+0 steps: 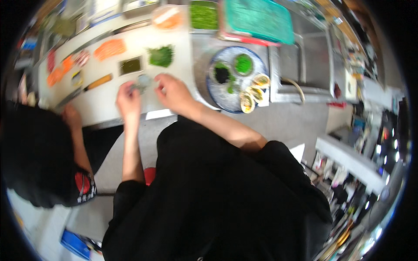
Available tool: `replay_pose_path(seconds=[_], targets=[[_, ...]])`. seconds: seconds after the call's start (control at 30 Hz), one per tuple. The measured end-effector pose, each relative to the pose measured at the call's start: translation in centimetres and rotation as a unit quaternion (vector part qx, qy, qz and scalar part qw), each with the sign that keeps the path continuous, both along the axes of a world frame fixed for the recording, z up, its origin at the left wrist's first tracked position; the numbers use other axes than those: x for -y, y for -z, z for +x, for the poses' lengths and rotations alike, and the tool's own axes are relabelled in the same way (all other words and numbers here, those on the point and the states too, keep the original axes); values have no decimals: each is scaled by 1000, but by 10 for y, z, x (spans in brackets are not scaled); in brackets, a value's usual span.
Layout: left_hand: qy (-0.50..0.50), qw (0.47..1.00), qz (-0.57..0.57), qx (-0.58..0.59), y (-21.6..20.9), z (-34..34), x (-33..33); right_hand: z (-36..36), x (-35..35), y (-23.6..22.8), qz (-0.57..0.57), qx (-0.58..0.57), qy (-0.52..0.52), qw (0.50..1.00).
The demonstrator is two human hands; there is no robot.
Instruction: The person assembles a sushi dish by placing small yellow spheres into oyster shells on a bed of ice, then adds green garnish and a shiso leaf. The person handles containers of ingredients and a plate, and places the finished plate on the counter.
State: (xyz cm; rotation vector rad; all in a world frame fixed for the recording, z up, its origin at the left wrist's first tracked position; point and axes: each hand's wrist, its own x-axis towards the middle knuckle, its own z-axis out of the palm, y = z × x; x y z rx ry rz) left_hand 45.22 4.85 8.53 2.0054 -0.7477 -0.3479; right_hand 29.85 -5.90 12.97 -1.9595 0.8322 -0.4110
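Over the near edge of the white cutting board (150, 93), my left hand (129, 102) pinches a small, pale translucent piece (143, 81), too blurred to name. Just to its right, my right hand (175, 93) has its fingers curled in toward the thumb; whatever lies between them cannot be made out. Beyond my hands lie a clump of green leaves (161, 56) and a small rectangular tray of dark green stuff (131, 65). Orange fish slices (109, 49) rest further left, beside a knife with a wooden handle (98, 81).
To the right, a blue-rimmed round plate (212, 92) carries two small bowls and several filled yellow-white halves. Behind it are a tray of chopped greens (203, 16) and a teal-lidded container (259, 19). A steel sink (285, 71) is further right. Another person's hand (72, 116) is at the left.
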Motion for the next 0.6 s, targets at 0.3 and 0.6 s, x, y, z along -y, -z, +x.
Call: replay_pose_path(seconds=[0.3,0.6], targets=[[421,814,84,-391,-111,-83,44,-124,16,-65,-49,166,-98,980],[491,811,104,-300,-75,-162,77,-206,-8,-60,60,65,220,971]])
